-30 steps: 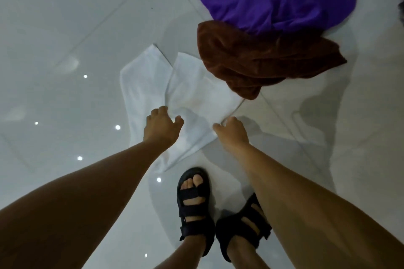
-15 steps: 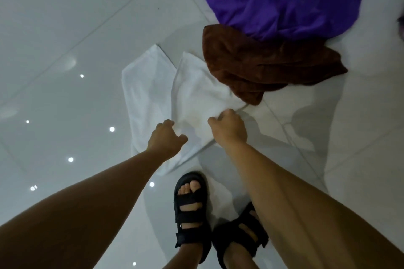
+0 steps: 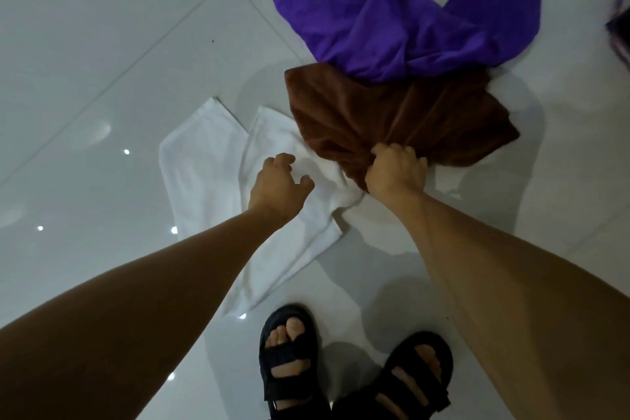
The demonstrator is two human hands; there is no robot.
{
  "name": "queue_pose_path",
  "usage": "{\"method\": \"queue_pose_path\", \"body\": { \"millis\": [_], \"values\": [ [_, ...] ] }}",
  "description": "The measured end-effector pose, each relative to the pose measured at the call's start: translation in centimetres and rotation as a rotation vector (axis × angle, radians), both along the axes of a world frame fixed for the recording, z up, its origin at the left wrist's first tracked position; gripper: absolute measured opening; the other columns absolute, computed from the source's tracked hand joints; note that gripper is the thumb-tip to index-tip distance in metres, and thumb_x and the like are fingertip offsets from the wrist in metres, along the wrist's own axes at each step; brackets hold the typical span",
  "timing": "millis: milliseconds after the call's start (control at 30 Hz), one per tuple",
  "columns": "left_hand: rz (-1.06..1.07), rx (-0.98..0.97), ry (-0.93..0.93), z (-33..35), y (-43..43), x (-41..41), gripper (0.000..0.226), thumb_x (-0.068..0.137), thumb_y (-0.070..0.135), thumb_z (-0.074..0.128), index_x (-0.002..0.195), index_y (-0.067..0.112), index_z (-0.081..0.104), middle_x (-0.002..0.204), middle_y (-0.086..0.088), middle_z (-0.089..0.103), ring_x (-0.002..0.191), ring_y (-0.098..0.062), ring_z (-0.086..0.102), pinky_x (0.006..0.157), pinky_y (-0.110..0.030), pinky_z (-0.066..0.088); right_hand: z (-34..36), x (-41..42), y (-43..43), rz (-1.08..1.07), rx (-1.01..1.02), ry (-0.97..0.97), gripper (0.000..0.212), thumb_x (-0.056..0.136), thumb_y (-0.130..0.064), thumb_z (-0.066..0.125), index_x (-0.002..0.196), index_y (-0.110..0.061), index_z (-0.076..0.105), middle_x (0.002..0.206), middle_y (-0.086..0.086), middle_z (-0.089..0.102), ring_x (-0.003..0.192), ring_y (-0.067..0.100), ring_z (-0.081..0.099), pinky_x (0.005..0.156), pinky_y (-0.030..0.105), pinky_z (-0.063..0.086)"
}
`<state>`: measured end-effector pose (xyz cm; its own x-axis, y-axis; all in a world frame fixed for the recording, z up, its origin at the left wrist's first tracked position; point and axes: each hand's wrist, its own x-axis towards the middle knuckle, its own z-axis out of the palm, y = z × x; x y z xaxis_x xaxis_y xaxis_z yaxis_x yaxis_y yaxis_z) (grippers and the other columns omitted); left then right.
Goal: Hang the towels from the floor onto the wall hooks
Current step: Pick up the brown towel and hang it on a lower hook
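Three towels lie on the glossy tiled floor. A white towel (image 3: 204,174) is spread flat at the centre left. A brown towel (image 3: 375,119) lies crumpled beside it, and a purple towel (image 3: 385,27) overlaps the brown one's far edge. My right hand (image 3: 395,172) grips a bunched fold at the near edge of the brown towel, right where it meets the white one. My left hand (image 3: 278,184) hovers over the white towel with loosely curled fingers, holding nothing. No wall hooks are in view.
My feet in black sandals (image 3: 289,365) stand on the white tiles (image 3: 102,44) just below the towels. A dark object (image 3: 618,31) shows at the right edge.
My right hand has moved from the white towel's edge rightward and now grips the brown towel, bunching it. My left hand stays above the white towel. The camera has shifted a little.
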<state>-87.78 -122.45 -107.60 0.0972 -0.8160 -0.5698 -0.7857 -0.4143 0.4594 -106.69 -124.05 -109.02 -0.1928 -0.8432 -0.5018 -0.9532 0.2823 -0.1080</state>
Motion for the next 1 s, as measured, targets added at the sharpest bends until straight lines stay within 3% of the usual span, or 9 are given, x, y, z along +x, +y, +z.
{"method": "queue_pose_path", "body": {
  "millis": [100, 267, 433, 567, 667, 733, 833, 900, 1000],
  "values": [
    [0.015, 0.145, 0.063, 2.7, -0.1, -0.9, 0.057, 0.090, 0.044, 0.054, 0.138, 0.014, 0.044, 0.128, -0.004, 0.055, 0.107, -0.020, 0.057, 0.084, -0.028, 0.044, 2.6, 0.4, 0.8, -0.118, -0.056, -0.132, 0.031, 0.090, -0.035, 0.050, 0.107, -0.013, 0.062, 0.106, 0.011, 0.066, 0.102, 0.031, 0.058, 0.094, 0.042, 0.039],
    [0.460, 0.552, 0.521, 12.8, -0.1, -4.4, 0.066, 0.088, 0.068, 0.039, 0.127, 0.017, 0.054, 0.117, -0.007, 0.065, 0.101, -0.027, 0.064, 0.078, -0.038, 0.053, 13.5, -0.2, 2.4, -0.398, -0.141, -0.664, 0.023, 0.084, -0.038, 0.057, 0.089, -0.015, 0.059, 0.081, 0.001, 0.066, 0.080, 0.023, 0.063, 0.076, 0.039, 0.050],
    [0.440, 0.547, 1.022, 27.0, -2.3, -9.2, 0.058, 0.088, 0.059, 0.051, 0.128, 0.018, 0.059, 0.121, -0.006, 0.067, 0.111, -0.024, 0.064, 0.097, -0.037, 0.049, 28.4, -2.7, 3.6, -0.485, -0.077, -0.940, 0.014, 0.072, -0.038, 0.056, 0.062, -0.029, 0.061, 0.064, -0.012, 0.057, 0.068, 0.011, 0.056, 0.065, 0.029, 0.043],
    [0.225, 0.413, 0.912, 40.7, -4.4, -12.3, 0.014, 0.085, 0.013, 0.061, 0.096, 0.012, 0.070, 0.087, -0.015, 0.071, 0.080, -0.028, 0.069, 0.068, -0.033, 0.055, 40.7, -6.6, 3.7, -0.697, -0.213, -0.988, 0.030, 0.082, -0.030, 0.052, 0.090, -0.009, 0.072, 0.091, 0.002, 0.069, 0.091, 0.022, 0.062, 0.081, 0.034, 0.048],
    [0.157, 0.380, 0.885, 50.8, -5.7, -14.1, 0.021, 0.080, 0.000, 0.045, 0.088, 0.002, 0.064, 0.081, -0.024, 0.066, 0.064, -0.034, 0.067, 0.054, -0.036, 0.052, 49.1, -10.1, 4.0, -0.728, -0.378, -0.840, 0.017, 0.085, -0.024, 0.065, 0.100, -0.017, 0.068, 0.096, -0.007, 0.064, 0.096, 0.017, 0.061, 0.080, 0.030, 0.051],
    [0.035, 0.446, 0.881, 57.5, -6.3, -15.3, 0.030, 0.074, 0.002, 0.039, 0.097, -0.006, 0.057, 0.088, -0.035, 0.060, 0.075, -0.046, 0.064, 0.061, -0.046, 0.047, 55.1, -13.0, 4.1, -0.806, -0.457, -0.857, 0.048, 0.079, -0.025, 0.075, 0.123, -0.017, 0.057, 0.112, -0.009, 0.057, 0.107, 0.013, 0.054, 0.086, 0.027, 0.047],
    [-0.087, 0.425, 0.852, 65.8, -6.9, -16.4, 0.017, 0.067, 0.003, 0.041, 0.073, -0.001, 0.057, 0.072, -0.021, 0.057, 0.070, -0.041, 0.056, 0.063, -0.041, 0.047, 63.0, -16.9, 4.3, -0.817, -0.426, -0.993, 0.084, 0.072, -0.021, 0.081, 0.143, -0.012, 0.037, 0.139, 0.008, 0.051, 0.125, 0.026, 0.051, 0.105, 0.045, 0.043],
    [-0.132, 0.310, 0.833, 70.6, -7.3, -17.4, 0.011, 0.064, 0.003, 0.046, 0.061, 0.006, 0.056, 0.064, -0.014, 0.053, 0.066, -0.032, 0.050, 0.059, -0.033, 0.048, 67.7, -18.7, 4.9, -0.824, -0.397, -1.063, 0.082, 0.071, -0.027, 0.084, 0.141, -0.013, 0.043, 0.134, 0.010, 0.057, 0.121, 0.028, 0.056, 0.104, 0.048, 0.045],
    [-0.272, 0.008, 0.753, 75.7, -7.8, -19.0, 0.017, 0.073, 0.005, 0.053, 0.074, 0.014, 0.067, 0.076, -0.010, 0.066, 0.068, -0.021, 0.062, 0.063, -0.029, 0.054, 74.1, -19.5, 6.2, -0.878, -0.435, -1.101, 0.053, 0.074, -0.035, 0.080, 0.119, -0.010, 0.066, 0.105, 0.010, 0.073, 0.091, 0.027, 0.071, 0.081, 0.039, 0.059]
  ]
}}
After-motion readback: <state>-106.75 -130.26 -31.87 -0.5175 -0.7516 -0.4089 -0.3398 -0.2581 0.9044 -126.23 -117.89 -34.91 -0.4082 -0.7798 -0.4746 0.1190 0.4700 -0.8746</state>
